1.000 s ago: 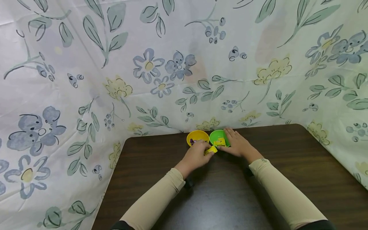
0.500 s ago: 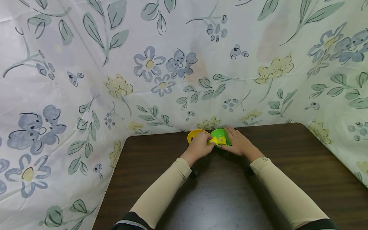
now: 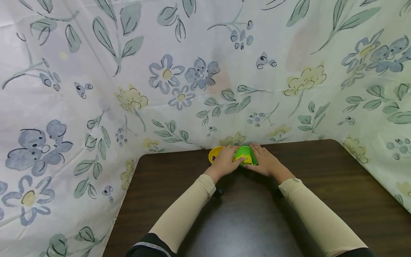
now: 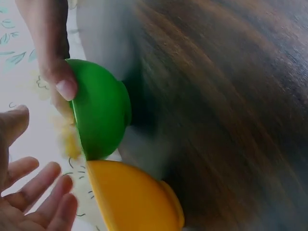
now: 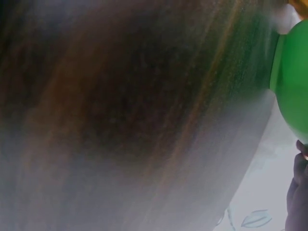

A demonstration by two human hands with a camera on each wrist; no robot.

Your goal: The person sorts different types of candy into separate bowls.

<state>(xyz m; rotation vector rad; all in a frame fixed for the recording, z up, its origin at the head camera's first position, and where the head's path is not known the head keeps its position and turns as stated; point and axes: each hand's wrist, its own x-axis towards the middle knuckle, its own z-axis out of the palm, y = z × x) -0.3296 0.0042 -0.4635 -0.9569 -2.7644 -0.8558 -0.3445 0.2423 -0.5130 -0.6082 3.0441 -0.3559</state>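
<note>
My right hand (image 3: 264,162) holds the right side of a small green bowl (image 3: 244,150), fingers along its far side and thumb at the near rim. Yellow-wrapped pieces (image 3: 247,159) lie in that bowl. Over its left edge is my left hand (image 3: 224,160); in the left wrist view its fingers (image 4: 41,190) are spread and grip nothing. A blurred yellow piece (image 4: 71,143) shows just beyond the green rim there. Beside the green bowl stands a yellow-orange bowl (image 4: 134,197), partly hidden by my left hand in the head view, with purple pieces (image 3: 214,157) inside.
Both bowls stand near the far edge of a dark wood table (image 3: 179,178). A floral cloth (image 3: 192,117) hangs right behind that edge and along the sides.
My left hand has moved from in front of the bowls to over the green bowl's left edge and has let go of the yellow-wrapped piece it pinched. The right hand stays put.
</note>
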